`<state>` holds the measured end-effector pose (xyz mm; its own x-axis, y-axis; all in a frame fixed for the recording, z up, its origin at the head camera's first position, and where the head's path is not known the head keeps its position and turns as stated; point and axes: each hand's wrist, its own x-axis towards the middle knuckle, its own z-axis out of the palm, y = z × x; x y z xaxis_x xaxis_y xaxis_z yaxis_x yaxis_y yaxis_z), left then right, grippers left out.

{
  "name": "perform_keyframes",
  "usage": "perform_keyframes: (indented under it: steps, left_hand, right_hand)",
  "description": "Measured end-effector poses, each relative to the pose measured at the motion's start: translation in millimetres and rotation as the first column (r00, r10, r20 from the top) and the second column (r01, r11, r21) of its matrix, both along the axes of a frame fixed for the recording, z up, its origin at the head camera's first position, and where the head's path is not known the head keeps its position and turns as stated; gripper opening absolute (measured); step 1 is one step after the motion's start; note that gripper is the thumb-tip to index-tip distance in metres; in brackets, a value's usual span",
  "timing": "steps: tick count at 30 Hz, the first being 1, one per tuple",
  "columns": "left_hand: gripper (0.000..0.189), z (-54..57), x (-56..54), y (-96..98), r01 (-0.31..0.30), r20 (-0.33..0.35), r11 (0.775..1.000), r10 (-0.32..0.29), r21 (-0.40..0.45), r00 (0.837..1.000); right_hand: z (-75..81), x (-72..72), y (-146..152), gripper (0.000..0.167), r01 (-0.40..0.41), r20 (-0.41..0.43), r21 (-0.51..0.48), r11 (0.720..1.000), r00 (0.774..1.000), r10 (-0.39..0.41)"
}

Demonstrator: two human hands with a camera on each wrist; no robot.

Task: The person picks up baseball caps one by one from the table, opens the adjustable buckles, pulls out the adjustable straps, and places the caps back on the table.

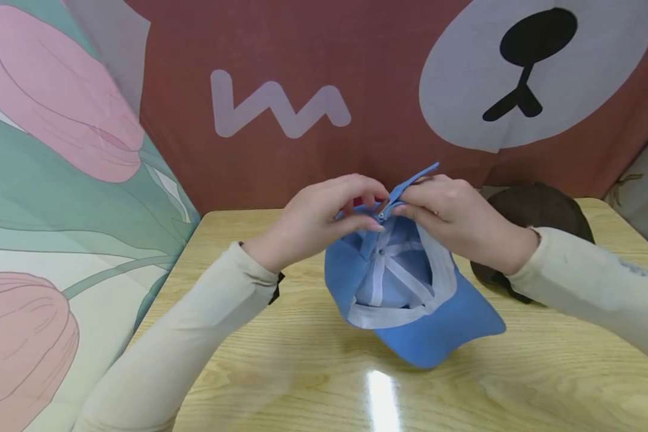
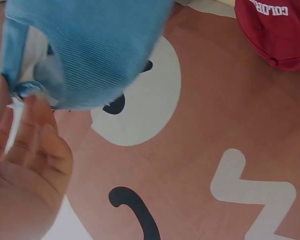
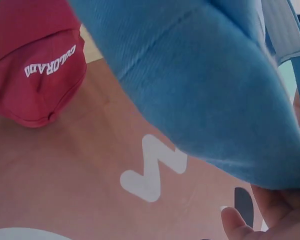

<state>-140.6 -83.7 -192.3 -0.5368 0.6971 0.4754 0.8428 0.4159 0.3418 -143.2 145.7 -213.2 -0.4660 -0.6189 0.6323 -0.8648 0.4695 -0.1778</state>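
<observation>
A light blue baseball cap is held above the wooden table, its white-taped inside towards me and its brim pointing down to the right. My left hand pinches the cap's back strap at a small metal buckle, thumb below and fingers above. The right hand grips the strap and the cap's back edge just beside it. The loose strap end sticks up to the right. In the left wrist view, fingertips are right at the strap's loop. Most of the right fingers are hidden behind the cap.
A dark cap sits on the table behind my right forearm. Beyond the blue cap is a red cap with white COLORADO lettering, mostly hidden in the head view. A printed cloth backdrop stands along the table's back edge.
</observation>
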Motion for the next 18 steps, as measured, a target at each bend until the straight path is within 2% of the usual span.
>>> perform_keyframes:
  steps: [6, 12, 14, 18]
  left_hand:
    - [0.032, -0.8, -4.2, -1.4, 0.068, 0.066, 0.996, -0.065, -0.054, 0.996]
    - [0.031, -0.8, -6.2, -0.7, 0.138, 0.142, 0.988, -0.128, -0.062, 0.981]
    - [0.03, -1.8, -5.4, -0.3, 0.145, 0.146, 0.988, -0.135, -0.056, 0.98]
    - [0.028, -4.9, -2.7, 0.7, 0.133, 0.11, 0.991, -0.131, -0.015, 0.985]
  right_hand:
    - [-4.8, 3.5, -5, 0.022, -0.086, -0.042, -0.007, 0.996, 0.995, 0.086]
    - [-6.5, 9.1, -8, 0.022, -0.104, -0.036, -0.012, 0.995, 0.994, 0.103]
    - [-6.3, 10.1, -9, 0.024, -0.102, -0.041, -0.009, 0.995, 0.994, 0.101]
    - [-6.0, 11.2, -9, 0.025, -0.092, -0.07, -0.02, 0.996, 0.993, 0.091]
